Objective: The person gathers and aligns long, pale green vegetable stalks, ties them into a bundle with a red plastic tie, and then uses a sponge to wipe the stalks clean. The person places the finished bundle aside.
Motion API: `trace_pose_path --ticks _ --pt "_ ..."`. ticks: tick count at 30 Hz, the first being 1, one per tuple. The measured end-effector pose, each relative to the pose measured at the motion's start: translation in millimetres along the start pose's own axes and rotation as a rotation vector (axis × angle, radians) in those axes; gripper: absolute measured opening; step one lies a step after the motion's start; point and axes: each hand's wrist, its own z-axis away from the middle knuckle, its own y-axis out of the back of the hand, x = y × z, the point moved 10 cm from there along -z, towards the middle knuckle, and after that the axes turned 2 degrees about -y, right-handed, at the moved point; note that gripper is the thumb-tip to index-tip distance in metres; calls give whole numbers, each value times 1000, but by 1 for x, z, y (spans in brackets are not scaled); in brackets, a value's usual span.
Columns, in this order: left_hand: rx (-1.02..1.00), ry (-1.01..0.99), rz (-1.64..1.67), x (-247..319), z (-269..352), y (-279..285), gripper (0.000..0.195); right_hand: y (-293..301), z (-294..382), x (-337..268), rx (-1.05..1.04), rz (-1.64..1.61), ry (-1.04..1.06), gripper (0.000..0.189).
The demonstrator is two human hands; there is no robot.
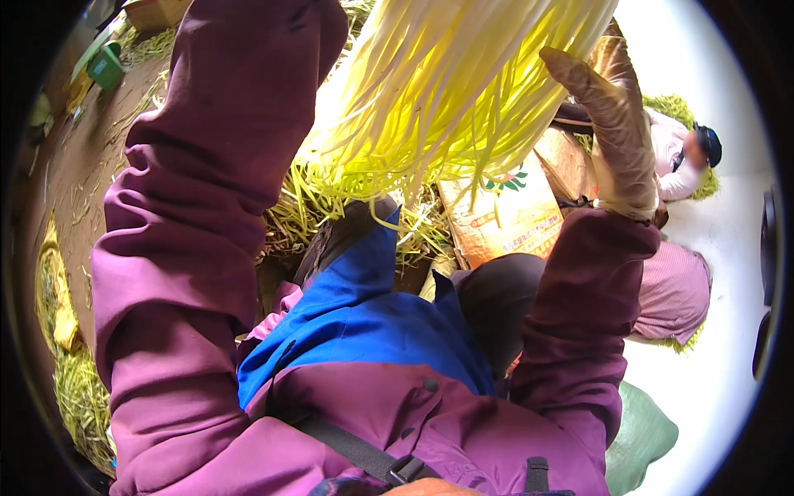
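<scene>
A large bundle of pale yellow chives [446, 93] hangs in front of me, white stalks upward and loose leaf tips downward. My right hand [611, 124], in a soiled pale glove, is raised at the bundle's right edge. Its thumb stands apart from the other fingers and points at the leaves. Whether the fingers press on the bundle is hard to tell. My left arm [198, 155], in a purple sleeve, reaches up past the top edge, so my left hand is out of view. Below the bundle, loose yellow leaves [310, 211] lie around my knees.
A printed woven sack [515, 211] lies by my right knee. Farther right sits a person in a cap [682, 149], near cut greens [673, 108]. A green sack [639, 434] is at lower right. On the left are a green container [107, 65] and a grass heap [80, 397].
</scene>
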Motion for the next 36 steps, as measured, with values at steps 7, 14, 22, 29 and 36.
trace_pose_path --ticks 7,14,22,29,36 --pt "-58 48 37 -23 -10 -13 40 42 24 10 86 -128 -43 57" --pt "-105 82 18 -28 1 -41 42 78 85 18 452 -458 -15 41" --pt "-236 167 -156 -15 36 -94 46 82 124 -30 624 -629 231 26" --pt "-760 395 -440 -42 98 -185 50 -20 146 -43 588 -555 123 39" --pt "-1067 635 -517 -117 140 -243 54 -89 254 -2 303 -802 -72 60"
